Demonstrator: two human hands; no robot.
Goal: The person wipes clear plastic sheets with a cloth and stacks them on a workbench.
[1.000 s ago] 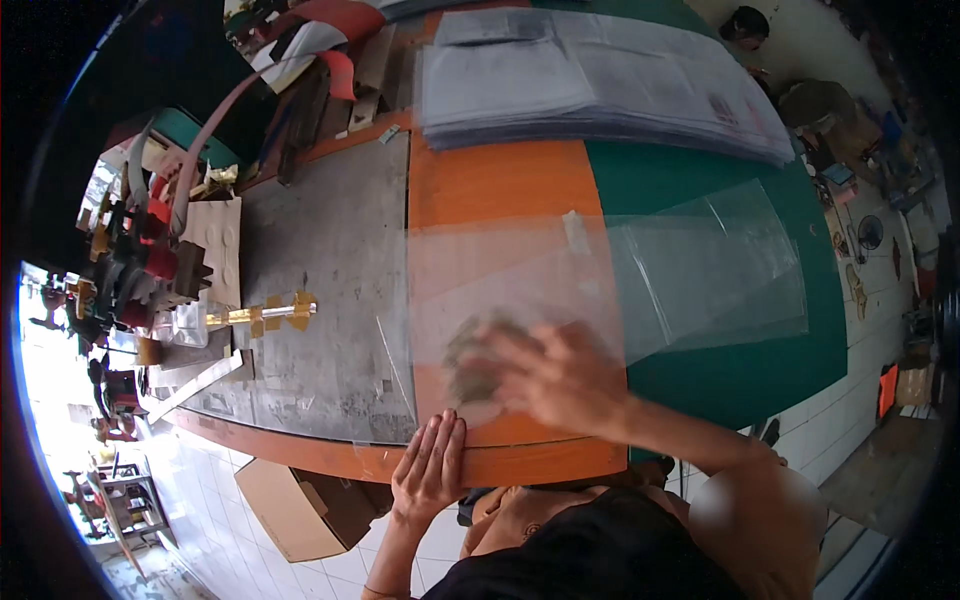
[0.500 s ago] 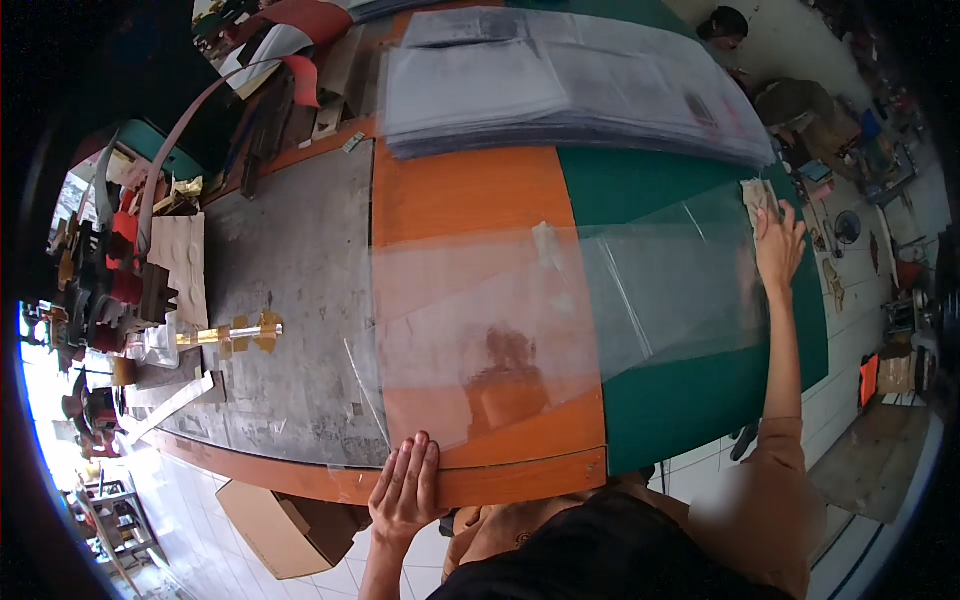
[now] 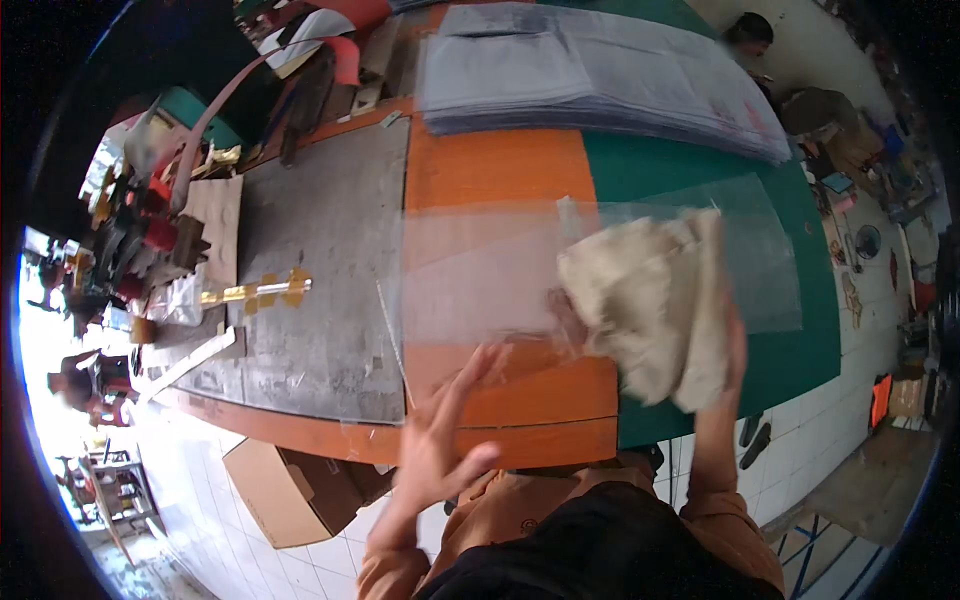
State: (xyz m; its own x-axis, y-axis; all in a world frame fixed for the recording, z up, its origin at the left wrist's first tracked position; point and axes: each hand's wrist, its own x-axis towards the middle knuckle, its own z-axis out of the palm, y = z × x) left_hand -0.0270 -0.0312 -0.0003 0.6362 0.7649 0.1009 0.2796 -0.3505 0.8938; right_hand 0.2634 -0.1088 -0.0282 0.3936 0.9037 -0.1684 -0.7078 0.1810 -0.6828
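A crumpled cream cloth point(image 3: 645, 300) hangs above the table's middle, smeared a little by motion. My right hand point(image 3: 735, 355) grips it from the right side, and the cloth hides most of the fingers. My left hand point(image 3: 445, 435) is open and empty, fingers and thumb apart, over the front edge of the orange board point(image 3: 500, 170). Beneath both hands, clear plastic sheets point(image 3: 470, 260) lie across the orange board and the green mat point(image 3: 780, 370). The cloth covers part of these sheets.
At the back lies a thick stack of plastic sheets point(image 3: 620, 75). A grey metal plate point(image 3: 330, 190) covers the left side, with gold tape point(image 3: 255, 290) on it. A cardboard box point(image 3: 290, 490) stands on the floor below. Another person point(image 3: 748, 38) is at the far right.
My right hand has brought the cloth from the sheets' right edge toward the middle and lifted it. My left hand has come off the table's front edge, fingers spreading. The view has shifted slightly.
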